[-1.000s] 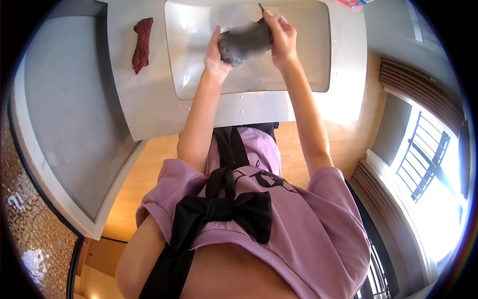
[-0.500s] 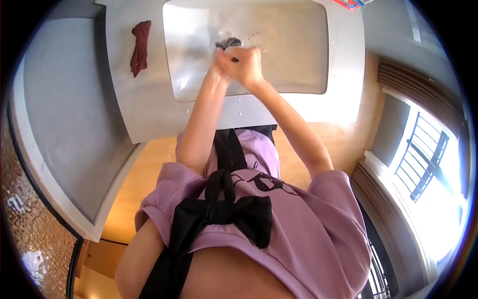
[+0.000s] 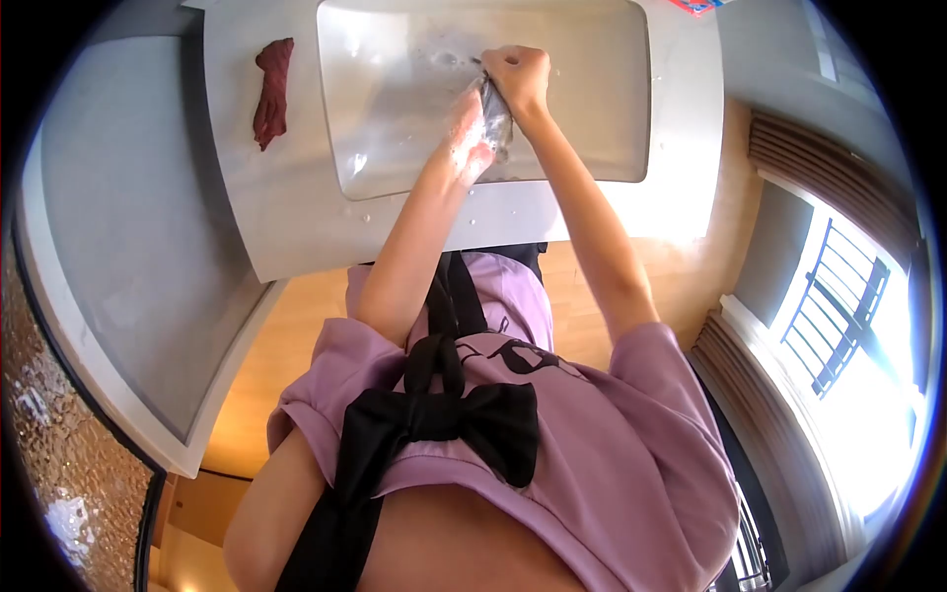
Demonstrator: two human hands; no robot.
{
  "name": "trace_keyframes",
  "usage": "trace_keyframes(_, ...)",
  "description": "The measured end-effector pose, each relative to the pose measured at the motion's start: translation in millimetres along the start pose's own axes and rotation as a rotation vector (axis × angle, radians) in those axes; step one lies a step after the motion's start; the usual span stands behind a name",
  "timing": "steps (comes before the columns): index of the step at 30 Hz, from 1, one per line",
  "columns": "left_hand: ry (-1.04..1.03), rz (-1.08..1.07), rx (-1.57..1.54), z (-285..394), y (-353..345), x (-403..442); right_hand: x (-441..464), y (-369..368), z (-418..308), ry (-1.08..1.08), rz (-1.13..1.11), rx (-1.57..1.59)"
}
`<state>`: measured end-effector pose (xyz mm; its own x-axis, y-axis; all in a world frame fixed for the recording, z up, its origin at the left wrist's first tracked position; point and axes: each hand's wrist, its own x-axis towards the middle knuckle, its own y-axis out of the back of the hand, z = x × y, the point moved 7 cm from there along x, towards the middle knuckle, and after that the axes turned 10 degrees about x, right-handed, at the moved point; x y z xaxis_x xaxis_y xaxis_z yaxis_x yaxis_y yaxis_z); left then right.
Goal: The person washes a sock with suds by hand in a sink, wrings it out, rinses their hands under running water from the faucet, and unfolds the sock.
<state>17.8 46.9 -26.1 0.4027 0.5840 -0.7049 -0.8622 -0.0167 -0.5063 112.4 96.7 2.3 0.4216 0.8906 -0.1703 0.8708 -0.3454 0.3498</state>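
Note:
A dark, wet, soapy sock (image 3: 497,116) is stretched between my two hands over the sink (image 3: 602,128). My right hand (image 3: 522,77) is closed in a fist round its upper end. Lower and to the left, my left hand (image 3: 467,126) is covered with white suds. The sock lies along its palm side, and its fingers appear curled against the cloth, partly hidden by foam. On the counter left of the sink lies a crumpled maroon sock (image 3: 273,94), apart from both hands.
The white counter (image 3: 681,118) surrounds the sink, with water drops along its front edge. A red and blue packet (image 3: 696,5) shows at the top right. A grey panel (image 3: 128,217) stands at the left, and a bright window (image 3: 838,306) at the right.
My hands were close together over the bunched dark sock. My right hand has moved up and right, my left slightly right and down, and the sock is now drawn out between them.

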Motion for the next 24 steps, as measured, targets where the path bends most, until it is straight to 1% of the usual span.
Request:
trace_keyframes(1, 0.047, 0.017, -0.011, -5.3, 5.6, 5.2, -2.7, -3.9, 0.5, -0.003, -0.044, 0.077)
trace_keyframes(3, -0.028, -0.181, -0.166, 0.4, 11.0, 10.7, -39.4, -23.0, -12.9, 0.128, -0.145, 0.061)
trace_keyframes(4, -0.253, -0.435, 0.014, 11.2, 3.8, 12.2, -60.0, -27.5, -37.5, 0.289, -0.196, 0.102)
trace_keyframes(5, -0.244, -0.438, 0.013, 1.0, 8.4, 19.0, -60.3, -29.6, -28.3, 0.215, -0.158, -0.097)
trace_keyframes(7, 0.000, -0.154, -0.043, 1.6, 7.6, 11.9, -37.5, -21.8, -20.3, 0.139, -0.055, -0.115)
trace_keyframes(8, -0.079, -0.087, -0.159, 8.1, -2.5, -1.8, -21.1, -15.9, -11.6, 0.112, 0.003, -0.060)
trace_keyframes(9, -0.021, -0.016, -0.046, -2.2, 6.5, 7.7, -1.2, -13.3, 1.7, 0.048, 0.017, -0.115)
trace_keyframes(11, -0.188, -0.332, -0.219, -3.0, 3.4, 1.3, 22.0, -7.9, 25.7, -0.020, -0.082, -0.289)
trace_keyframes(12, -0.184, -0.331, -0.217, -2.0, 5.6, 0.8, 18.1, -1.5, 34.5, -0.024, -0.081, -0.288)
trace_keyframes(14, -0.125, -0.341, -0.102, 6.7, 1.5, 9.9, 12.9, -9.6, 70.5, -0.413, -0.296, 0.233)
trace_keyframes(15, -0.130, -0.340, -0.105, 15.6, -1.0, 8.8, 8.1, -2.6, 66.3, -0.410, -0.301, 0.230)
trace_keyframes(17, -0.098, 0.066, 0.468, 35.4, 16.4, 4.5, -31.3, -9.7, 56.6, -0.756, -0.499, 0.844)
trace_keyframes(18, -0.154, 0.225, 0.663, 50.8, 19.9, -4.3, -37.7, -5.8, 70.4, -0.757, -0.551, 0.743)
trace_keyframes(19, -0.156, 0.228, 0.660, 52.2, 23.0, -3.6, -45.6, -2.7, 73.6, -0.755, -0.601, 0.642)
trace_keyframes(20, -0.291, 0.248, 0.768, 63.9, 25.2, -4.4, -50.1, 4.3, 69.5, -0.632, -0.714, 0.503)
trace_keyframes(21, -0.426, 0.267, 0.875, 74.3, 25.6, -5.6, -57.1, 6.7, 49.8, -0.635, -0.756, 0.410)
trace_keyframes(22, -0.514, 0.327, 0.926, 78.3, 30.0, -4.1, -54.8, 9.3, 47.2, -0.607, -0.727, 0.351)
trace_keyframes(24, -0.495, 0.334, 0.911, 72.0, 37.4, 2.4, -52.7, 13.2, 41.1, -0.580, -0.692, 0.291)
